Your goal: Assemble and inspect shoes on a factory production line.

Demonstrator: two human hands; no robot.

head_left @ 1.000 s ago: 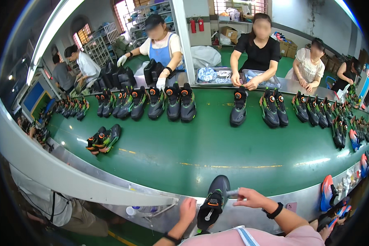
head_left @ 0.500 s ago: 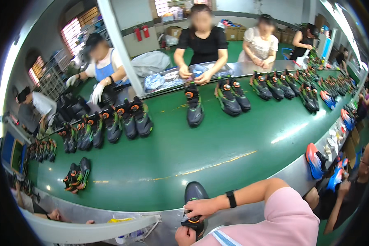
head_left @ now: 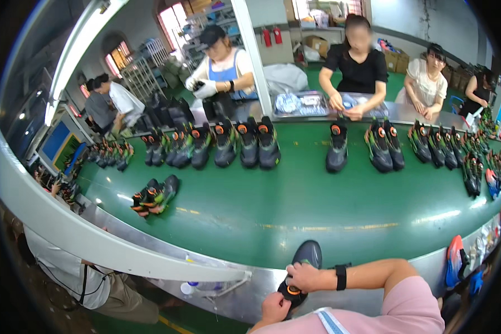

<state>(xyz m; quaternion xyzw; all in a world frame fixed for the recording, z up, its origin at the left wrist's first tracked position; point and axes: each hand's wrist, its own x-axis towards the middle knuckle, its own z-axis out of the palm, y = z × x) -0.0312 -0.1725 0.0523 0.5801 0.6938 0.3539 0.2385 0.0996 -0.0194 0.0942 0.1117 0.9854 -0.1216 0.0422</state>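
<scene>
A dark grey sneaker (head_left: pixel 308 254) with an orange ring near its collar lies at the near edge of the green surface, toe pointing away from me. Across its upper rests my right hand (head_left: pixel 303 276), fingers bent and closed on it. My left hand (head_left: pixel 275 307) is closed at the heel end, thumb and fingers pinching the dark collar. Most of the collar and the heel are hidden by my hands and pink sleeve.
Similar sneakers (head_left: pixel 268 146) line the far side of the green table (head_left: pixel 234 206), and a cluster (head_left: pixel 155 195) sits at left. A white curved bar (head_left: pixel 122 245) crosses the left. An orange-and-blue shoe (head_left: pixel 455 261) stands at right. Co-workers stand across; one wears white gloves (head_left: pixel 206 89).
My view has swung left, so the scene sits further right in the picture. Both hands stay on the sneaker. The gloved co-worker's hands have come together, higher up.
</scene>
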